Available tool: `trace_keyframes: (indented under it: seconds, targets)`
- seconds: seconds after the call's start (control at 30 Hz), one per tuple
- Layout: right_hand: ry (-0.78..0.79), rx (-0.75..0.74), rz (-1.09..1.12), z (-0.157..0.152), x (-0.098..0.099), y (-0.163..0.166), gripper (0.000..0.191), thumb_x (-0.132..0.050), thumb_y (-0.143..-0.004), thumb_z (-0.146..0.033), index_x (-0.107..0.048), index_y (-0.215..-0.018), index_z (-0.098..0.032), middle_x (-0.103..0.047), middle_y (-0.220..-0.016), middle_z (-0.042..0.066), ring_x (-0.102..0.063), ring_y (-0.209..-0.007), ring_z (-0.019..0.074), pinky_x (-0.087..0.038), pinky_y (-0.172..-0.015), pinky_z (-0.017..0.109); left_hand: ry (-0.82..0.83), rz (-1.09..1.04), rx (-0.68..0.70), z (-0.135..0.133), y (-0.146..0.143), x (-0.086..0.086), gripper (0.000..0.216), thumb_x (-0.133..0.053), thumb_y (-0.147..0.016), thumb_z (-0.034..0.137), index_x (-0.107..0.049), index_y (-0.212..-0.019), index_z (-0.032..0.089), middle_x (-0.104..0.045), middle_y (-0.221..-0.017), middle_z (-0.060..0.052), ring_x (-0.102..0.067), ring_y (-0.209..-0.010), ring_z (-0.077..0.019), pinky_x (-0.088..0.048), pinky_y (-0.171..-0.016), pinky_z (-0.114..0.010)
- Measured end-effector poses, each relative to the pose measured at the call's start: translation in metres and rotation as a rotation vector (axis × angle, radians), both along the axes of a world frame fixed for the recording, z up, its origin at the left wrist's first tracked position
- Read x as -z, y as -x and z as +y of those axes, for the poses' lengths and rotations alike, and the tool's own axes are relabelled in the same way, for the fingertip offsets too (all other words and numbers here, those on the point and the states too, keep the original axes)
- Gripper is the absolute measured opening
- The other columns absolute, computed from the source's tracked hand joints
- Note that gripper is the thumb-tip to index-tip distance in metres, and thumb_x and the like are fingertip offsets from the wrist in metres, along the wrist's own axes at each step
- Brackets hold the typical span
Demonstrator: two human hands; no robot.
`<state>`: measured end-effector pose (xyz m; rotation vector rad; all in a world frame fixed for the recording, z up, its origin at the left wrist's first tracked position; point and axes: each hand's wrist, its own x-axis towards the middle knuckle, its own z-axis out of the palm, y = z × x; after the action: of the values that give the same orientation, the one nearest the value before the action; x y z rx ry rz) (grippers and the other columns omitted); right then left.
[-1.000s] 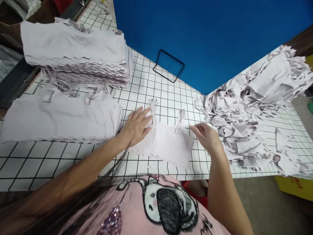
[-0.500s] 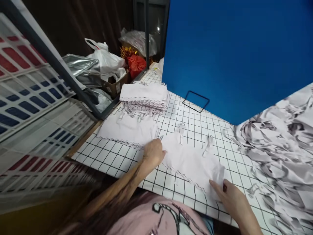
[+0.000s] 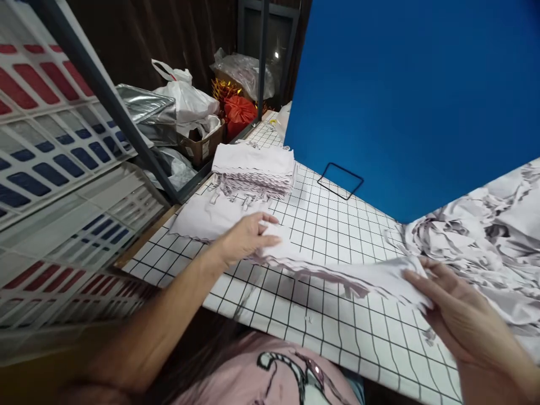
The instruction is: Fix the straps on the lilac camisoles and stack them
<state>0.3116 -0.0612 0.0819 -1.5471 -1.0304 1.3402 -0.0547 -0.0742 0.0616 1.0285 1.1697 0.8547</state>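
A white fabric piece (image 3: 337, 269) with a wavy lower edge is stretched between my two hands, raised off the grid-patterned table. My right hand (image 3: 459, 309) pinches its right end between thumb and fingers. At the other end, my left hand (image 3: 244, 239) has the fabric between its thumb and fingers, with the fingertips showing a gap. Beneath and behind my left hand lies another white fabric piece (image 3: 202, 216) with small ties along its upper side. Farther back sits a neat stack of folded white fabric pieces (image 3: 253, 160).
The grid-patterned table (image 3: 320, 225) carries a thin black rectangular frame (image 3: 341, 181) near a large blue panel (image 3: 400, 101). A heap of loose white fabric (image 3: 485, 236) fills the right side. Plastic baskets (image 3: 54, 140) on a rack and a box with bags (image 3: 198, 146) stand at left.
The fabric piece has been lifted off the table and pulled taut. My right hand has moved up and to the right with its end; my left hand has shifted slightly left and up.
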Motion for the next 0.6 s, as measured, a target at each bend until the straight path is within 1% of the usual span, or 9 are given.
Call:
trace_keyframes:
  seconds: [0.1,0.17,0.27,0.33,0.37,0.4,0.47,0.53,0.6]
  targets:
    - [-0.069,-0.136,0.023,0.032,-0.027,0.054,0.047,-0.086,-0.062,-0.033,-0.061,-0.102,-0.031,-0.061,-0.069,0.003,-0.058,-0.049,0.0128,-0.048,-0.040,0.022,-0.122,0.100,-0.138,0.013,0.050,-0.036,0.057,-0.074,-0.078,0.021,-0.048,-0.129,0.016,-0.069,-0.080,-0.004,-0.064,-0.055,-0.0131,-0.051,-0.046,-0.025]
    - [-0.087,-0.257,0.075,0.056,-0.041,0.099,0.051,-0.086,-0.063,-0.029,-0.059,-0.106,-0.027,-0.067,-0.078,0.004,-0.063,-0.059,0.0132,-0.053,-0.047,0.021,-0.205,0.285,-0.259,0.026,0.083,-0.061,0.047,-0.072,-0.078,0.017,-0.058,-0.123,0.011,-0.068,-0.077,-0.004,-0.063,-0.057,-0.0116,-0.049,-0.049,-0.021]
    - [-0.220,-0.351,0.167,0.090,-0.053,0.164,0.053,-0.082,-0.065,-0.025,-0.055,-0.110,-0.024,-0.069,-0.087,0.003,-0.067,-0.071,0.0151,-0.058,-0.054,0.023,-0.409,0.530,-0.486,0.044,0.127,-0.095,0.038,-0.062,-0.084,0.019,-0.061,-0.118,0.000,-0.067,-0.087,-0.003,-0.069,-0.082,-0.0166,-0.045,-0.066,-0.021]
    - [-0.319,-0.374,0.210,0.109,-0.053,0.200,0.051,-0.079,-0.067,-0.023,-0.052,-0.110,-0.024,-0.068,-0.095,0.001,-0.069,-0.079,0.0166,-0.059,-0.059,0.027,-0.517,0.623,-0.606,0.052,0.153,-0.105,0.045,-0.050,-0.088,0.022,-0.055,-0.122,-0.007,-0.064,-0.091,-0.003,-0.066,-0.098,-0.0241,-0.040,-0.072,-0.026]
    - [-0.357,-0.380,0.226,0.115,-0.050,0.214,0.050,-0.077,-0.067,-0.023,-0.050,-0.110,-0.025,-0.068,-0.098,0.001,-0.069,-0.082,0.0170,-0.060,-0.060,0.028,-0.543,0.654,-0.643,0.054,0.165,-0.105,0.048,-0.046,-0.089,0.024,-0.054,-0.124,-0.009,-0.063,-0.091,-0.003,-0.064,-0.101,-0.0259,-0.038,-0.072,-0.027]
    - [-0.376,-0.386,0.239,0.119,-0.044,0.226,0.050,-0.076,-0.068,-0.023,-0.049,-0.110,-0.025,-0.068,-0.100,0.001,-0.069,-0.084,0.0173,-0.060,-0.062,0.028,-0.544,0.678,-0.668,0.054,0.175,-0.100,0.050,-0.046,-0.089,0.026,-0.054,-0.124,-0.009,-0.064,-0.092,-0.003,-0.064,-0.101,-0.0257,-0.038,-0.073,-0.027]
    - [-0.343,-0.402,0.248,0.118,-0.025,0.244,0.051,-0.076,-0.068,-0.025,-0.046,-0.109,-0.026,-0.067,-0.104,0.001,-0.069,-0.087,0.0180,-0.060,-0.063,0.029,-0.475,0.711,-0.700,0.051,0.194,-0.075,0.048,-0.055,-0.085,0.030,-0.061,-0.120,-0.002,-0.067,-0.093,-0.004,-0.067,-0.092,-0.0201,-0.040,-0.071,-0.024]
    - [-0.218,-0.415,0.239,0.108,0.005,0.254,0.052,-0.077,-0.066,-0.026,-0.045,-0.107,-0.025,-0.068,-0.103,0.002,-0.068,-0.085,0.0180,-0.059,-0.062,0.030,-0.332,0.698,-0.730,0.043,0.205,-0.034,0.043,-0.070,-0.074,0.030,-0.069,-0.111,0.008,-0.071,-0.093,-0.004,-0.066,-0.075,-0.0139,-0.043,-0.062,-0.020]
    - [-0.056,-0.418,0.217,0.092,0.039,0.260,0.051,-0.078,-0.064,-0.026,-0.044,-0.103,-0.024,-0.068,-0.097,0.001,-0.067,-0.077,0.0161,-0.057,-0.060,0.028,-0.192,0.652,-0.701,0.031,0.210,0.013,0.037,-0.074,-0.068,0.029,-0.073,-0.100,0.012,-0.073,-0.087,-0.005,-0.062,-0.065,-0.0137,-0.044,-0.056,-0.021]
